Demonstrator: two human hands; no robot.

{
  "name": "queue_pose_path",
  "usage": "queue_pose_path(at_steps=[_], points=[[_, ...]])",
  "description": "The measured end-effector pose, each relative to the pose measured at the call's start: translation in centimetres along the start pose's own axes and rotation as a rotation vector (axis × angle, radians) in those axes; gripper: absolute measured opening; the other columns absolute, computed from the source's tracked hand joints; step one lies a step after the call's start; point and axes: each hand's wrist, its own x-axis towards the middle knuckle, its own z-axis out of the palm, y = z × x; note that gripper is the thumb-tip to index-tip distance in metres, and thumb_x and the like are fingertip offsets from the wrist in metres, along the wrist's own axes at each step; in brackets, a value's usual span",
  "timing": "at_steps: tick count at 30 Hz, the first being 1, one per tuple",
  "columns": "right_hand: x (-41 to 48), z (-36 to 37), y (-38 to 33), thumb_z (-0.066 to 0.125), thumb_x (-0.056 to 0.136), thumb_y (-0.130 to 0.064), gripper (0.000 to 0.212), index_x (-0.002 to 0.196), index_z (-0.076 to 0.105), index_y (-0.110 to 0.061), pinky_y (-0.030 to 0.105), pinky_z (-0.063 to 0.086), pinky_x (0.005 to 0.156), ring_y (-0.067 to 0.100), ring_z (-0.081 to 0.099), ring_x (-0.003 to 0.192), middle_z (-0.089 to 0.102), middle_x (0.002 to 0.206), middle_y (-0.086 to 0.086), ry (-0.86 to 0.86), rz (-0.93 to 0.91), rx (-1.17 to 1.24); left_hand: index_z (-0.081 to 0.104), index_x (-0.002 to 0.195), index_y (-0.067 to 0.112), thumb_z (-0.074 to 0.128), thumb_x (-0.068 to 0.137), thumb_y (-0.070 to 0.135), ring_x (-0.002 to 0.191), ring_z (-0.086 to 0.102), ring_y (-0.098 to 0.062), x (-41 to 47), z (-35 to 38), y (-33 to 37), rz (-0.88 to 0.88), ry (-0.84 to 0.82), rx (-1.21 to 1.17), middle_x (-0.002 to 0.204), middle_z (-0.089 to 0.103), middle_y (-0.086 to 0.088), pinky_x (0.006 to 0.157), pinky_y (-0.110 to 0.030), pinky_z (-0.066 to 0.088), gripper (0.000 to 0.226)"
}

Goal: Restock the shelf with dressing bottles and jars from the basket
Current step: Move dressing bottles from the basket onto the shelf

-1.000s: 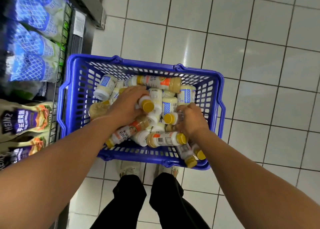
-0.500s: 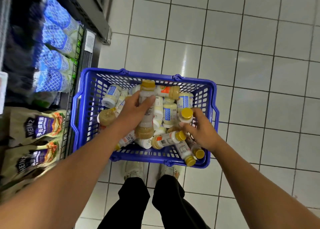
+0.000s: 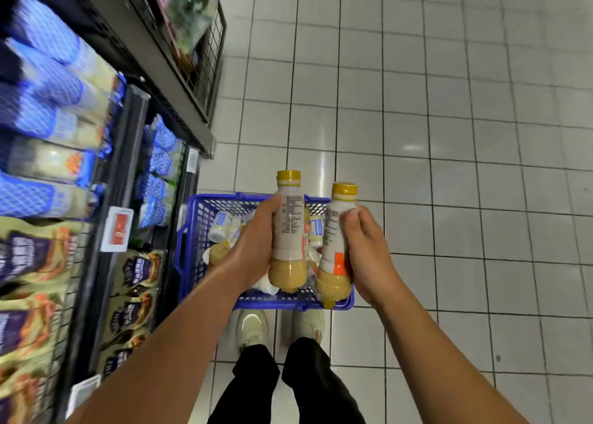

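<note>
Both hands are up out of the basket (image 3: 199, 218) now. The left hand (image 3: 255, 247) wraps round the label of the left bottle (image 3: 288, 227), which is upright with its yellow cap on top and tan dressing at the bottom. The right hand (image 3: 365, 250) grips the right bottle (image 3: 333, 250) the same way, and an orange patch on the label shows. The bottles sit side by side with a narrow gap between them, held over the basket.

Half a second ago both bottles were still low in the pile, with the right hand only at its bottle's cap. A second ago both hands were digging among the bottles.

The basket stays on the floor tiles (image 3: 449, 134) beside the shelf (image 3: 128, 154), with more bottles and jars (image 3: 221, 227) lying in it.

My view has swung up, so I see more shelf: blue packs (image 3: 48, 118) higher, dark pouches (image 3: 138, 272) lower, and a red price tag (image 3: 117, 229) on the rail. That side is motion-blurred. Shoes (image 3: 252, 327) show just below the basket.
</note>
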Motion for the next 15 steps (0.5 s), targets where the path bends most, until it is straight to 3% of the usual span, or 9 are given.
queue_pose_path(at_steps=[3,6,9,11,13,15], points=[[-2.9,1.0,-4.5,0.057,0.077,-0.072,0.045,0.094,0.076,-0.035,0.031,0.060,0.073,0.019,0.075,0.087,0.077,0.097,0.005,-0.044,0.048,0.060,0.067,0.116,0.011,0.040,0.101,0.050,0.079,0.068,-0.026,-4.1,2.0,2.7,0.008,-0.008,0.020,0.097,0.071,-0.017,0.077,-0.041,0.056,0.050],[-5.5,1.7,-8.5,0.057,0.074,-0.073,0.051,0.097,0.076,-0.032,0.030,0.059,0.074,0.022,0.075,0.091,0.077,0.100,0.008,-0.047,0.041,0.114,0.066,0.120,0.017,0.048,0.094,0.059,0.089,0.072,-0.027,-7.9,3.3,5.1,0.082,0.000,0.126,0.104,0.074,-0.014,0.083,-0.044,0.057,0.052],[-7.9,2.2,-12.0,0.053,0.085,-0.062,0.050,0.108,0.066,-0.019,0.033,0.059,0.076,0.025,0.074,0.093,0.076,0.102,0.010,-0.039,0.026,0.135,0.069,0.112,0.031,0.055,0.079,0.070,0.094,0.073,-0.022,-11.9,4.0,7.4,0.193,-0.026,0.221,0.105,0.075,-0.008,0.082,-0.042,0.057,0.053],[-9.6,2.6,-14.2,0.053,0.084,-0.061,0.052,0.107,0.061,-0.015,0.039,0.059,0.077,0.027,0.071,0.087,0.074,0.097,0.014,-0.057,0.018,0.128,0.070,0.106,0.035,0.057,0.071,0.079,0.086,0.073,-0.020,-14.4,4.3,8.7,0.232,-0.045,0.258,0.100,0.076,-0.007,0.075,-0.038,0.057,0.057],[-11.3,3.3,-16.1,0.054,0.079,-0.065,0.064,0.111,0.058,-0.009,0.044,0.058,0.077,0.029,0.067,0.079,0.069,0.091,0.020,-0.087,0.032,0.164,0.069,0.107,0.032,0.059,0.068,0.080,0.080,0.071,-0.021,-16.5,4.7,9.8,0.246,-0.057,0.245,0.097,0.074,-0.010,0.070,-0.037,0.058,0.063],[-12.7,3.9,-17.8,0.053,0.082,-0.067,0.072,0.122,0.057,-0.007,0.042,0.058,0.076,0.027,0.069,0.078,0.070,0.093,0.018,-0.128,0.074,0.214,0.066,0.116,0.035,0.059,0.074,0.076,0.087,0.071,-0.022,-18.3,5.0,10.8,0.246,-0.061,0.214,0.103,0.073,-0.008,0.076,-0.040,0.059,0.059]])
